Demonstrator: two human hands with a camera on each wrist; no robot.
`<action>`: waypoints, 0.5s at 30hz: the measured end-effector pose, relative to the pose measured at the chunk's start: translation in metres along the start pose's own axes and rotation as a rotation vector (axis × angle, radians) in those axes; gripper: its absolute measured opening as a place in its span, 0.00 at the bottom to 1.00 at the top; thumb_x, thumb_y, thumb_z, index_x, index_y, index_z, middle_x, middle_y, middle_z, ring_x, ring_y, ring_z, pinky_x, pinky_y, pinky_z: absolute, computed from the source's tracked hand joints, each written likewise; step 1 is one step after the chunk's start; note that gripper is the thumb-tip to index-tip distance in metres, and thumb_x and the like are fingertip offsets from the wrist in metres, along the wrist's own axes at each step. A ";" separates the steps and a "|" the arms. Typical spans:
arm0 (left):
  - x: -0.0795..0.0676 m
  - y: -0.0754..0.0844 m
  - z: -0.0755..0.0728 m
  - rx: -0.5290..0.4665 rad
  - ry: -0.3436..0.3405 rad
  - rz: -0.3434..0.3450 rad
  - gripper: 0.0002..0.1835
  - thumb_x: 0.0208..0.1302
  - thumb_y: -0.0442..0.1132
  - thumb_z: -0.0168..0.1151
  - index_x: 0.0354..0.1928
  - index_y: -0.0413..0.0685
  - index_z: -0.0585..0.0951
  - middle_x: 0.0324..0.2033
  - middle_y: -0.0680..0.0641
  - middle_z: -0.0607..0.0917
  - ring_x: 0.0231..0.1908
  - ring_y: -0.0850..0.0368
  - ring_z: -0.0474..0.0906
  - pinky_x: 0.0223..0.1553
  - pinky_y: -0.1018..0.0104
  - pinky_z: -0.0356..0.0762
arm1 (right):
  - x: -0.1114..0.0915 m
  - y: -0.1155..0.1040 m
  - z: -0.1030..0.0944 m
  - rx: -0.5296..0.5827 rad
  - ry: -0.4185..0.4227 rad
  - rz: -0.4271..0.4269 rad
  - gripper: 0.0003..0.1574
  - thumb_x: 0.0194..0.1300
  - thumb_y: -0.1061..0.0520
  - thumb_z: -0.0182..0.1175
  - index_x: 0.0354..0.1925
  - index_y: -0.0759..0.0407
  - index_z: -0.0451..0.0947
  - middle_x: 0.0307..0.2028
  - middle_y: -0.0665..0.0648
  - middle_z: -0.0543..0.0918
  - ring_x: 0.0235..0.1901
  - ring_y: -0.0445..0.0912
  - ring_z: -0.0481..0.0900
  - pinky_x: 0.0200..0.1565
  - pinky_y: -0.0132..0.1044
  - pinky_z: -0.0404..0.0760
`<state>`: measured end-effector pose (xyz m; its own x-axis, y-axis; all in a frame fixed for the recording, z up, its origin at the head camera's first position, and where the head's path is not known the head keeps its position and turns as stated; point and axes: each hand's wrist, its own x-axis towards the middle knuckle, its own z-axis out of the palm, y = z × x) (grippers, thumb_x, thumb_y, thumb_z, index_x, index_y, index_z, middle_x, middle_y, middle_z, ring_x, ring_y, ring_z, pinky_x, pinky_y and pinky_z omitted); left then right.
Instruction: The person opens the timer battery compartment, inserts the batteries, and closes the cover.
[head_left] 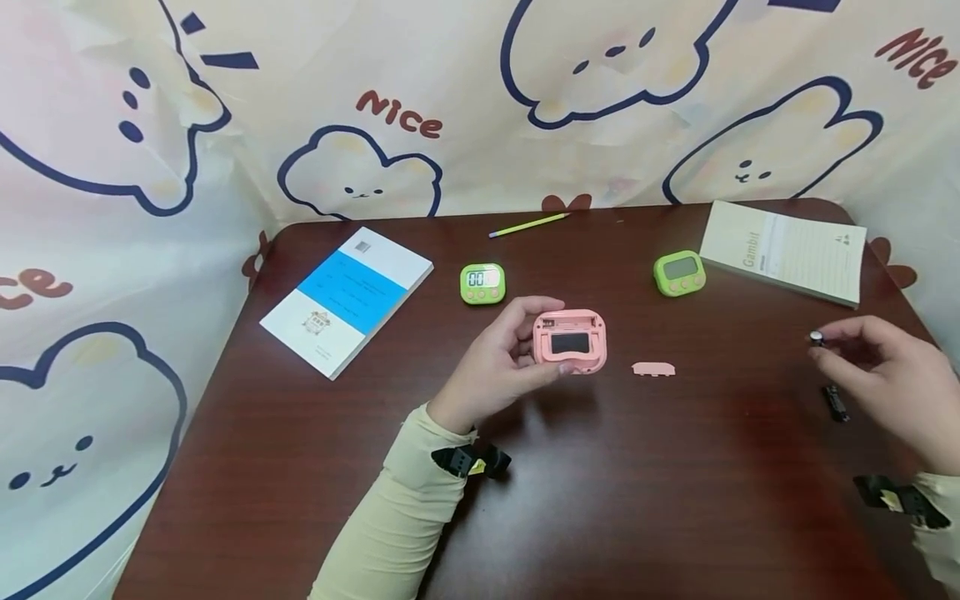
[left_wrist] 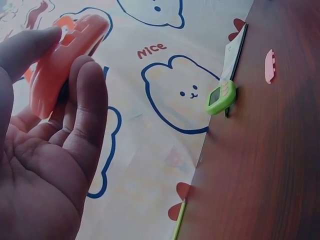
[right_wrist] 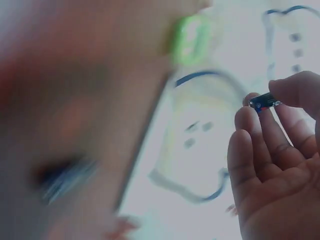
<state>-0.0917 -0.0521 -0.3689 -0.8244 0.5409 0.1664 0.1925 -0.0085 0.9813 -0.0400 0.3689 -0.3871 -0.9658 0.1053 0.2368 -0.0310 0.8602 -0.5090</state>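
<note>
While the left hand (head_left: 495, 367) grips the pink timer (head_left: 569, 342), presumably exposing its battery compartment (head_left: 567, 323), the right hand (head_left: 896, 375) pinches a battery (right_wrist: 265, 102) between fingertips.

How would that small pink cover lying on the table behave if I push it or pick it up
The pink cover looks like small moulded plastic, so it's probably stiff and light. Lying flat, it would likely slide rather than roll. Being thin, it might snap if bent hard.
</note>
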 end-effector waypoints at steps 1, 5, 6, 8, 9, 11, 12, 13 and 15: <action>0.000 0.000 0.000 -0.001 0.003 0.001 0.36 0.59 0.26 0.71 0.67 0.51 0.68 0.54 0.45 0.81 0.47 0.53 0.82 0.49 0.58 0.84 | 0.001 -0.011 -0.001 0.029 0.009 -0.004 0.13 0.61 0.68 0.67 0.45 0.66 0.79 0.36 0.47 0.83 0.25 0.20 0.65 0.25 0.17 0.66; -0.001 0.000 0.001 -0.008 0.011 0.018 0.36 0.59 0.26 0.71 0.68 0.47 0.67 0.54 0.45 0.81 0.48 0.52 0.82 0.49 0.59 0.84 | 0.002 -0.050 0.002 0.165 0.051 -0.052 0.14 0.60 0.67 0.69 0.46 0.60 0.82 0.34 0.25 0.76 0.26 0.26 0.70 0.28 0.17 0.67; -0.001 0.000 0.001 -0.011 0.013 0.022 0.36 0.60 0.26 0.70 0.68 0.47 0.67 0.54 0.45 0.81 0.48 0.52 0.82 0.49 0.59 0.84 | 0.002 -0.060 0.005 0.206 0.062 -0.081 0.15 0.60 0.69 0.69 0.46 0.60 0.83 0.35 0.27 0.78 0.27 0.28 0.71 0.28 0.17 0.68; -0.001 0.000 0.001 -0.015 0.022 0.027 0.35 0.60 0.26 0.70 0.67 0.48 0.67 0.54 0.45 0.81 0.48 0.52 0.82 0.48 0.59 0.84 | 0.004 -0.078 0.010 0.267 0.085 -0.155 0.16 0.57 0.71 0.70 0.44 0.58 0.85 0.36 0.33 0.81 0.28 0.31 0.72 0.29 0.17 0.69; -0.002 0.001 0.001 -0.015 0.026 0.027 0.35 0.60 0.26 0.70 0.67 0.49 0.68 0.54 0.45 0.81 0.48 0.52 0.82 0.48 0.59 0.85 | 0.005 -0.088 0.014 0.306 0.093 -0.195 0.17 0.56 0.73 0.70 0.43 0.59 0.86 0.37 0.36 0.82 0.29 0.32 0.73 0.30 0.17 0.69; -0.002 0.002 0.001 -0.011 0.026 0.025 0.35 0.60 0.25 0.69 0.67 0.50 0.68 0.54 0.45 0.81 0.47 0.53 0.82 0.48 0.59 0.85 | 0.006 -0.106 0.018 0.354 0.096 -0.256 0.19 0.53 0.74 0.71 0.42 0.58 0.87 0.37 0.41 0.84 0.29 0.34 0.73 0.29 0.19 0.70; -0.002 0.002 0.001 -0.009 0.023 0.026 0.35 0.60 0.25 0.69 0.67 0.50 0.68 0.54 0.45 0.81 0.47 0.53 0.82 0.48 0.59 0.85 | 0.007 -0.114 0.021 0.372 0.092 -0.279 0.20 0.52 0.74 0.72 0.41 0.57 0.87 0.37 0.42 0.84 0.28 0.34 0.74 0.28 0.20 0.70; -0.002 0.003 0.001 -0.006 0.021 0.028 0.34 0.60 0.24 0.68 0.67 0.50 0.68 0.54 0.45 0.81 0.46 0.53 0.82 0.48 0.59 0.85 | 0.007 -0.123 0.023 0.379 0.086 -0.295 0.20 0.52 0.74 0.73 0.41 0.56 0.87 0.37 0.43 0.84 0.28 0.35 0.73 0.28 0.21 0.70; -0.002 0.002 0.001 0.007 0.018 0.037 0.34 0.61 0.24 0.67 0.67 0.50 0.68 0.53 0.45 0.81 0.46 0.53 0.82 0.47 0.60 0.85 | 0.009 -0.140 0.028 0.408 0.065 -0.313 0.19 0.52 0.73 0.74 0.40 0.55 0.87 0.36 0.44 0.84 0.28 0.36 0.75 0.27 0.22 0.72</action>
<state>-0.0892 -0.0517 -0.3669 -0.8262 0.5248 0.2048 0.2270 -0.0226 0.9736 -0.0513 0.2356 -0.3366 -0.8769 -0.0838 0.4734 -0.4259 0.5922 -0.6840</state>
